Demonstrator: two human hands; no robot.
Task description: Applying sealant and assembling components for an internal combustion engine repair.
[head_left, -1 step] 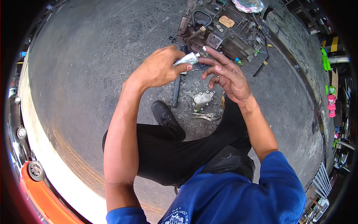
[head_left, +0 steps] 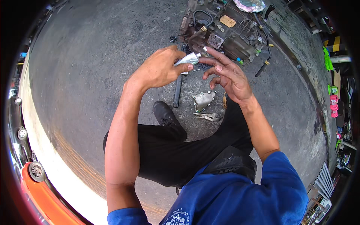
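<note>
Silver tube (head_left: pixel 188 59) was gripped at twelve o'clock

The left hand (head_left: pixel 155 69) had its fingers closed around the shiny tube, nozzle angled toward two o'clock. The right hand (head_left: pixel 233 80) held nothing, its grimy fingers loosely spread, one tip smeared whitish. A white lettered emblem (head_left: pixel 176 219) marked the blue shirt (head_left: pixel 243 191) at six o'clock. From the tube, a rough metal machine (head_left: pixel 236 45) stood at two o'clock; a lobed grey cover (head_left: pixel 204 101) lay at five.
</note>
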